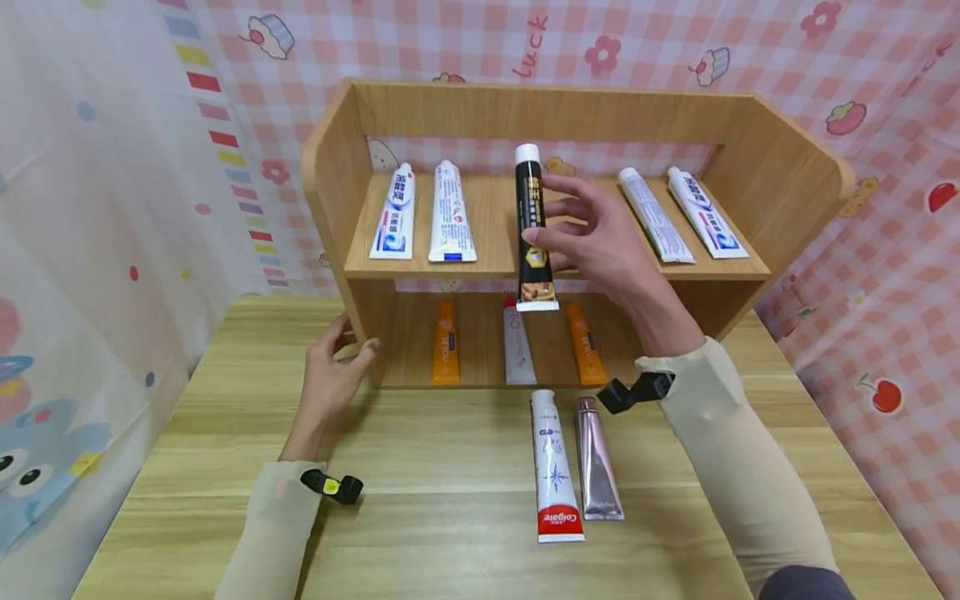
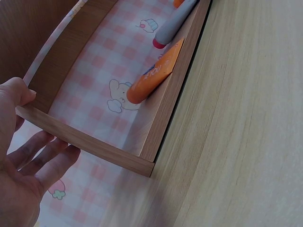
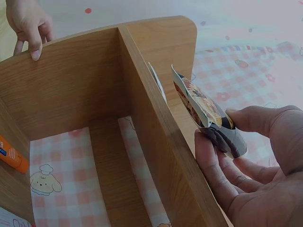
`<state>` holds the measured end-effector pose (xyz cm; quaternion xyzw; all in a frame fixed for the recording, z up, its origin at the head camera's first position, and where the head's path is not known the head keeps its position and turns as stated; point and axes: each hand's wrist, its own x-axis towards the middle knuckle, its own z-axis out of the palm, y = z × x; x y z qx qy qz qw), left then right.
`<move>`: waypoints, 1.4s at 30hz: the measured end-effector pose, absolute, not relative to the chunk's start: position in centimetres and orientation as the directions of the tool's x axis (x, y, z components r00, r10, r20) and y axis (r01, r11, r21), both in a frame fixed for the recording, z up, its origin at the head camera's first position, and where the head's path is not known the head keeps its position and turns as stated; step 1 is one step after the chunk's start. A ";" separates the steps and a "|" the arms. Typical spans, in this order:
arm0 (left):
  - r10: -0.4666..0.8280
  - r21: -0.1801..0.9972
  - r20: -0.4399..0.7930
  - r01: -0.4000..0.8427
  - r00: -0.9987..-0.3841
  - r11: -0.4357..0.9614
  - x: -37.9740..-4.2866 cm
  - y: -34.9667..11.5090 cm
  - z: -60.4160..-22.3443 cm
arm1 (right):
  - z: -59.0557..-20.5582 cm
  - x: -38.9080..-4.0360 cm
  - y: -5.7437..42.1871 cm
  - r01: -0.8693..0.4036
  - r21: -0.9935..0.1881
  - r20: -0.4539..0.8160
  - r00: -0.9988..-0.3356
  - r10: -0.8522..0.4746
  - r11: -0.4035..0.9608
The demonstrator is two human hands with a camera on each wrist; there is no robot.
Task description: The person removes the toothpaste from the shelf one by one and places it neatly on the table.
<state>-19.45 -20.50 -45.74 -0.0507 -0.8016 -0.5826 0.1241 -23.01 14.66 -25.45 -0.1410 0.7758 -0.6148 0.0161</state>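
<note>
My right hand [image 1: 600, 229] pinches a black toothpaste tube [image 1: 533, 225] between thumb and fingers, white cap up, in front of the upper shelf board. In the right wrist view the tube's flat crimped end [image 3: 196, 101] points toward the shelf. My left hand [image 1: 333, 367] grips the side panel of the wooden shelf [image 1: 555, 112] near its lower left; in the left wrist view its thumb lies inside the panel's edge [image 2: 85, 142] and its fingers outside. On the upper board, two white tubes lie left of the black tube and two right, including a blue-and-white tube [image 1: 393, 212].
On the lower board lie an orange tube [image 1: 446, 346], a grey-white tube with red cap [image 1: 517, 346] and another orange tube [image 1: 585, 346]. A white-and-red Colgate tube [image 1: 555, 467] and a silvery pink tube [image 1: 598, 462] lie on the table [image 1: 427, 517] before the shelf.
</note>
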 end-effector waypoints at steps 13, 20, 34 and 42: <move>-0.074 0.928 0.239 0.206 -0.968 0.311 -19.4 -20.9 -46.4 | -26.5 -21.2 14.6 -0.298 -0.940 0.252 -0.935 -0.249 0.166; -0.080 0.918 0.251 0.211 -0.965 0.335 -19.3 -20.9 -46.5 | -27.0 -19.9 14.8 -0.295 -0.941 0.250 -0.935 -0.251 0.164; -0.070 0.915 0.255 0.217 -0.964 0.341 -19.9 -20.5 -46.1 | -28.3 -18.1 15.7 -0.311 -0.935 0.258 -0.927 -0.271 0.171; -0.073 0.912 0.263 0.223 -0.962 0.345 -19.7 -20.6 -46.0 | -29.5 -17.2 15.6 -0.315 -0.936 0.259 -0.920 -0.293 0.161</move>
